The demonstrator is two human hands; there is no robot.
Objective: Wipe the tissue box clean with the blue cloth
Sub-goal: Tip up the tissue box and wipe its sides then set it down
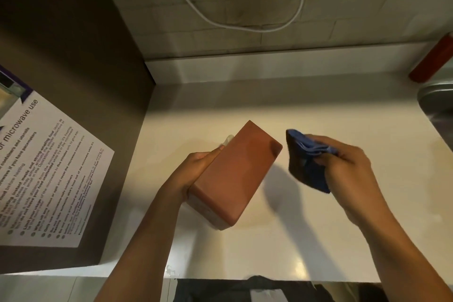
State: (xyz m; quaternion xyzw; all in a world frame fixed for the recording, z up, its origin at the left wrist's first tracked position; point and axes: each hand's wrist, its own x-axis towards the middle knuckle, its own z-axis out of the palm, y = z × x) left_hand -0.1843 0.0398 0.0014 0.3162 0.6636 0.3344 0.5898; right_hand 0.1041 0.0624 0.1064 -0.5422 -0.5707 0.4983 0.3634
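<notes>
Tissue box (235,174), terracotta-coloured, sits tipped up in my left hand (196,169), lifted off the pale surface (318,240) with its long face turned toward me and its far corner pointing at the wall. My left grip is closed along the box's left side, thumb lying on the upper edge, the other fingers hidden behind it. My right hand (348,167) is just beside the box but apart from it, its grip bunched shut around the blue cloth (306,164), which hangs in folds below my fingers and is not touching the box. The risks, as I judge them: I hold the box from one side only, so a firm wipe from the right could twist it out of my grip or push it down onto the surface; pressing hard could also dent the cardboard. A bit of something white and soft shows at the box's far left edge, by my fingertips (221,147), likely a tissue sticking out of the opening, though it is blurred; if so, the cloth could snag it, drag it out or dampen it. The loose folds of the cloth may also smear rather than clean unless I flatten them. How full the box is I cannot tell. At the right edge the rim of a metal sink (434,98) shows, its contents out of view.
</notes>
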